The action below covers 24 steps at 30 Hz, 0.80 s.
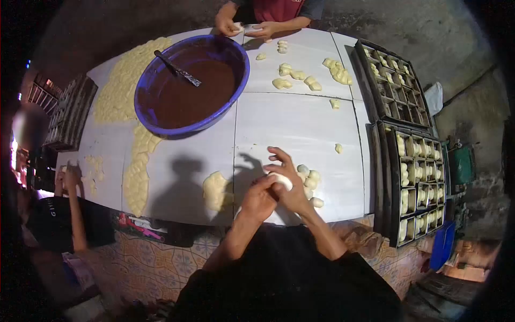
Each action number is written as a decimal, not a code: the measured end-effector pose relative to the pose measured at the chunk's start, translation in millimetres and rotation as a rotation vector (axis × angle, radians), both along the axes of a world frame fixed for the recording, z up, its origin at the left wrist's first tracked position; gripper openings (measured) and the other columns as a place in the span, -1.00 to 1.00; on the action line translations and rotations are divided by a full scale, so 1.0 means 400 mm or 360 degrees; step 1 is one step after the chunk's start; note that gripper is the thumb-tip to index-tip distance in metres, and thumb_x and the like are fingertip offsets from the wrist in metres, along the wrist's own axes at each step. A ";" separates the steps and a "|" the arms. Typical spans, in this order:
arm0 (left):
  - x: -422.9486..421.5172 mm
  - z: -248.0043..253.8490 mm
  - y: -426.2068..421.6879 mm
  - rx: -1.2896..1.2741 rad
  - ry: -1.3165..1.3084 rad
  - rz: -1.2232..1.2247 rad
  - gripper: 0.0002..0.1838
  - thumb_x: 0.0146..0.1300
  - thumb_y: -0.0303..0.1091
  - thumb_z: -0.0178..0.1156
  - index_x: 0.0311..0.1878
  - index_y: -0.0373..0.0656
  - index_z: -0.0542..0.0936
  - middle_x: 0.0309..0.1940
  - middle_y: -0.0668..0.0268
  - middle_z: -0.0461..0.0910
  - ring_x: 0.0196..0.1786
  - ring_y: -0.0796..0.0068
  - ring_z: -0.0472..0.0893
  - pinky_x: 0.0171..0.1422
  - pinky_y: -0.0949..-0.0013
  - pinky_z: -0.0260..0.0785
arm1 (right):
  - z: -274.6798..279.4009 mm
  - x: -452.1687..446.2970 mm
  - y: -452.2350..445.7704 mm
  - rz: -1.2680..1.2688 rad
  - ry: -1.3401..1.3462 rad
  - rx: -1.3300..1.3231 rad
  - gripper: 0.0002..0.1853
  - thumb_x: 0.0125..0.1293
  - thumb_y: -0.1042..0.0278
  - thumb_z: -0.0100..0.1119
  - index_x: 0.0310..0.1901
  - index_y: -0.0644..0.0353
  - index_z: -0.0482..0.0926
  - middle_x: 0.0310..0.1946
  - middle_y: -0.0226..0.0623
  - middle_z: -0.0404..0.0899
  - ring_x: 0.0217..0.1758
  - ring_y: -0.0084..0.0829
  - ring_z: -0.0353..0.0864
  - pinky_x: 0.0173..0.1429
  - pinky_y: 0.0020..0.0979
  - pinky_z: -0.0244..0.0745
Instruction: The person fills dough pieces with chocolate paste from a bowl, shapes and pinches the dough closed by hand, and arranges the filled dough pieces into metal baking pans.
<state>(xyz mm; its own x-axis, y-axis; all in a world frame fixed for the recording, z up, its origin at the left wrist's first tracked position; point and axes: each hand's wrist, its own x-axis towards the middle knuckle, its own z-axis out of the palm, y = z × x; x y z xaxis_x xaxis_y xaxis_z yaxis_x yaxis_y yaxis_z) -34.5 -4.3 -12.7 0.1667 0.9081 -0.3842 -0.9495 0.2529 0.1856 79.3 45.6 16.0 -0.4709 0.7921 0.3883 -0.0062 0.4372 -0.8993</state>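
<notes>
Grasping a pale dough ball (282, 182) in left hand (258, 200) and right hand (294, 192) beside dough pieces (313, 178)
Possibly risking a tear from too much squeezing pressure

Basin (188, 129) on table (300, 123), dough (120, 86) left and right of it, trays (393, 185) rightmost

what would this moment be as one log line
hands: left hand and right hand | held between: white dough ball | beside right hand: dough cluster on table
</notes>
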 end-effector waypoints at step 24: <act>-0.355 0.149 0.406 0.0118 0.2309 0.0157 -0.27 0.41 0.27 -0.22 0.22 -0.21 0.51 -0.06 -0.10 0.61 -0.04 0.16 0.63 0.07 0.19 0.42 | -0.158 -0.069 0.136 -0.0027 0.0581 -0.1066 -0.21 0.31 0.14 0.24 0.46 0.15 0.05 0.34 -0.21 0.26 0.15 -0.48 0.46 0.03 -0.47 0.52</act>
